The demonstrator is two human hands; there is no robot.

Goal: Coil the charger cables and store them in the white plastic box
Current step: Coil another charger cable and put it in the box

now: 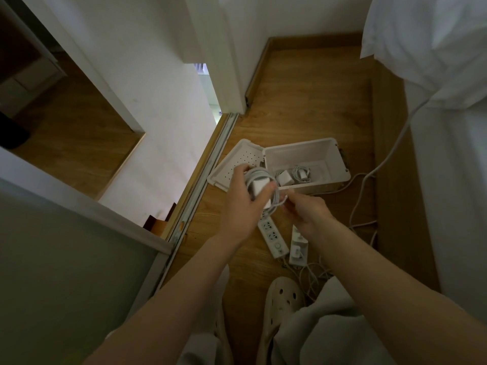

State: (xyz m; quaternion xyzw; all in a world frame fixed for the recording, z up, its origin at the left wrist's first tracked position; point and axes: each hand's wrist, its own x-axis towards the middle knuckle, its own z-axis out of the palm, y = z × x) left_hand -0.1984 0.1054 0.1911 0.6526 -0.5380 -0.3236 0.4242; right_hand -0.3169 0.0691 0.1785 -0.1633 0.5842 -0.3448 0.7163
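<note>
My left hand (241,200) grips a white charger block with its cable (259,187) wound in loops around it, held just above the floor. My right hand (307,210) pinches the free end of that cable beside the coil. The white plastic box (332,159) stands open on the wooden floor just beyond my hands, its perforated lid (234,162) hinged out to the left. Inside the box lie a white adapter (286,177) and a small coiled cable (301,172).
Two white power strips (272,239) (297,246) lie on the floor under my hands, with loose white cords (313,275) trailing right. A long cord (390,151) runs up toward the white bedding at right. A sliding-door track (208,169) borders the left. My beige clogs (283,299) are below.
</note>
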